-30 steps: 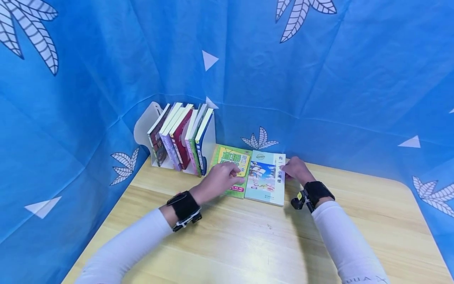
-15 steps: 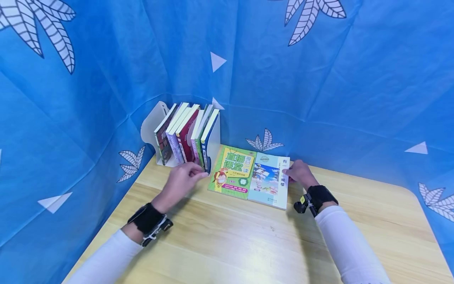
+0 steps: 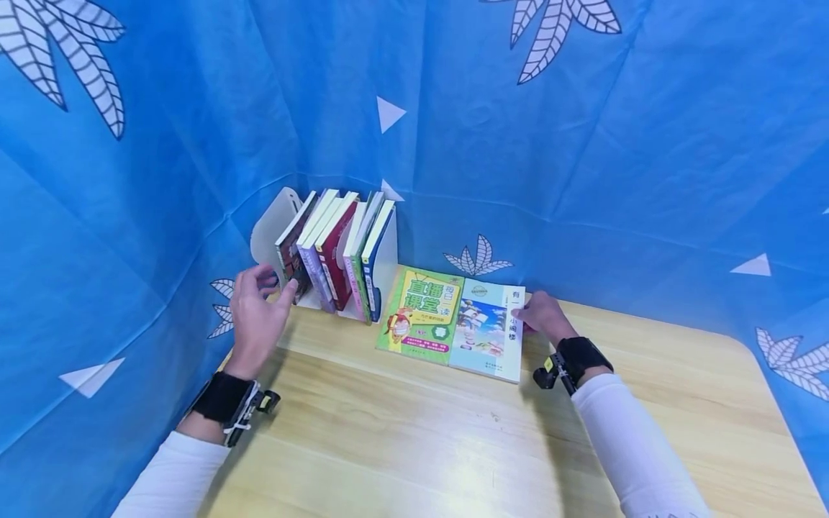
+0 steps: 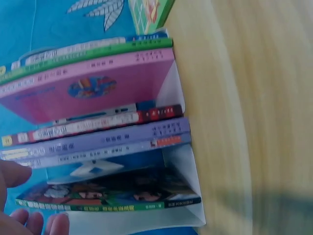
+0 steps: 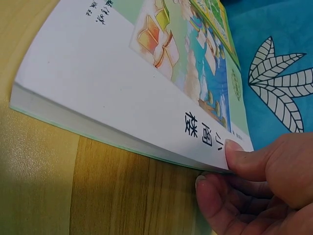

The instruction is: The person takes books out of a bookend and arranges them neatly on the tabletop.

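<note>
My left hand (image 3: 255, 316) is at the left end of a white book rack (image 3: 267, 229), thumb and fingers spread apart. In the left wrist view, the thumb (image 4: 14, 172) and curved fingertips are by the near end of a thin dark-covered book (image 4: 107, 191), with a gap between them and it. My right hand (image 3: 545, 314) pinches the right edge of a pale blue paperback (image 3: 486, 362), which lies cover up on the table. The right wrist view shows the thumb (image 5: 252, 161) on its cover and the fingers at the edge below.
Against the paperback's left side lies a green and yellow book (image 3: 417, 338). Several books stand leaning in the rack, among them a red one (image 3: 340, 252) and a pink one (image 4: 98, 88). A blue curtain (image 3: 453, 144) hangs behind the wooden table (image 3: 388, 446).
My left hand has moved left from over the green book, past the front of the rack, to its left end, and its fingers have spread. The right hand keeps its pinch on the pale blue paperback.
</note>
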The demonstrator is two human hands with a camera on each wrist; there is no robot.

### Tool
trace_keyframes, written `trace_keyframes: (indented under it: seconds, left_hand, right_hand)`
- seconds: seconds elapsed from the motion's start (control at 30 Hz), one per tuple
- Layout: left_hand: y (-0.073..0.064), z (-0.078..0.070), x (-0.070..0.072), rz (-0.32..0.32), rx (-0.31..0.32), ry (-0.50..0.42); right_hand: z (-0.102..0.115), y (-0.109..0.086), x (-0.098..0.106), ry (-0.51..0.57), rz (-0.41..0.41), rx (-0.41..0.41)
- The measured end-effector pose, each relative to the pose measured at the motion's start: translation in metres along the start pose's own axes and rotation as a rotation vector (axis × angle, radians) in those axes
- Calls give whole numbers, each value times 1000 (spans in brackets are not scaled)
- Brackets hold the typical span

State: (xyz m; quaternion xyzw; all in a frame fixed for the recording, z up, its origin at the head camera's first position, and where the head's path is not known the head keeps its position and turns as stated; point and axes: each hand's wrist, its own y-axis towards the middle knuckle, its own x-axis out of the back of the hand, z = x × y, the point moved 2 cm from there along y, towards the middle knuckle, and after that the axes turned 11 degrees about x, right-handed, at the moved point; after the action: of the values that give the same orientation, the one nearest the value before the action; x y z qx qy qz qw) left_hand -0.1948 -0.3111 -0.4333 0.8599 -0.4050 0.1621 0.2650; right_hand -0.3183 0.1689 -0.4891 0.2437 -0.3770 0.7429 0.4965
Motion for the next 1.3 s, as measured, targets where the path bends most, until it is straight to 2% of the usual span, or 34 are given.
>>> trace_keyframes:
  seconds: [0.2,0.33,0.63,0.93,1.1,1.3]
  left_hand:
    - [14,0,-3,75,29,3]
    - [22,1,-9,84,11,-7]
    - [34,11,-20,43,9,60]
    - [37,16,-23,12,17,113]
    - [38,14,-23,-40,-24,133]
    - [36,13,-20,-100,-74,109]
  right_hand:
    - [2,2,2,3,2,-6]
    - [4,2,2,10,2,-11]
    - [8,1,-2,19,-23,-8]
    - [4,-1,-4,12,-53,-1]
    - [2,0,-6,5,-88,-18]
    - [0,-3,-4,11,-99,1]
